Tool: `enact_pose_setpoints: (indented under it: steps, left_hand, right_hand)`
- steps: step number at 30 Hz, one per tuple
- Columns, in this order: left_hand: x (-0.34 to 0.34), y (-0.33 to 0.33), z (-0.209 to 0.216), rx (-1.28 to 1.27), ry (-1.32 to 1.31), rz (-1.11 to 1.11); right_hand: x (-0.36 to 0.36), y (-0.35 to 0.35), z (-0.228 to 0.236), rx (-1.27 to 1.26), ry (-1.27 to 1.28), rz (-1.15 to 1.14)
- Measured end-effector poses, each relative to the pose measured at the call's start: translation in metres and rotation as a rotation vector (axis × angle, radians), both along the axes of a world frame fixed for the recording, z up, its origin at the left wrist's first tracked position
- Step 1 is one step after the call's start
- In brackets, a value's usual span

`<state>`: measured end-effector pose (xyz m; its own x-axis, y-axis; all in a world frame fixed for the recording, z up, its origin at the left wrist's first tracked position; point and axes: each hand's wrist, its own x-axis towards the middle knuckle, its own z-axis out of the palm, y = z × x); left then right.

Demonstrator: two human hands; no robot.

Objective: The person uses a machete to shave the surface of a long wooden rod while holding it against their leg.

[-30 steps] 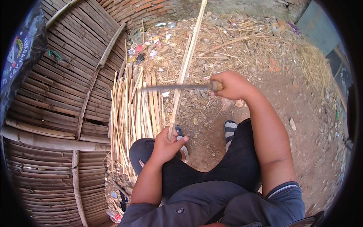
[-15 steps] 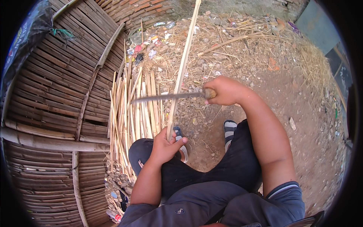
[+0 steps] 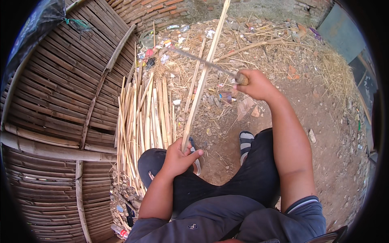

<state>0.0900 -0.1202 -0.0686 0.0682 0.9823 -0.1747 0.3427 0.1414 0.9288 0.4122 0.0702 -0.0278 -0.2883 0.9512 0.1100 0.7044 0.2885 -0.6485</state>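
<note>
My left hand (image 3: 178,158) is closed round the lower end of a long, pale bamboo strip (image 3: 201,83), near my left knee. The strip slants up and away, a little to the right, and its far end reaches the top of the view. In my right hand (image 3: 257,86) is the wooden handle of a long-bladed knife (image 3: 219,68), gripped in a fist. Its thin dark blade, blurred toward the tip, points left and away and crosses the strip at about its middle. Whether the blade touches the strip I cannot tell.
A pile of split bamboo strips (image 3: 150,117) lies left of my feet, beside a bamboo slat wall (image 3: 52,81). Ahead, dry straw, litter and loose bamboo (image 3: 251,48) cover the ground before a brick wall (image 3: 162,12). My sandalled feet (image 3: 245,141) rest on bare dirt.
My right hand has moved up and to the right with the knife, whose blade now crosses higher on the strip and tilts. The strip's far end has swung right; my left hand barely moved.
</note>
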Motion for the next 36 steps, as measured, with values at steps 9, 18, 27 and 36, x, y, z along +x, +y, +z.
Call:
enact_pose_setpoints:
  steps: [9, 18, 27, 36]
  left_hand:
    - [-0.007, 0.000, -0.010, 0.004, 0.004, 0.040]
    - [0.003, 0.001, 0.003, 0.001, -0.037, 0.010]
    - [-0.002, 0.000, -0.007, 0.032, -0.060, 0.050]
    - [0.001, -0.001, 0.007, -0.013, -0.068, 0.025]
  right_hand:
    - [-0.055, -0.041, 0.018, 0.064, -0.313, 0.446]
    - [0.007, 0.001, 0.001, 0.110, -0.004, -0.193]
    - [-0.048, -0.034, 0.009, 0.043, -0.155, 0.418]
    - [-0.019, -0.010, 0.012, -0.010, -0.045, -0.011]
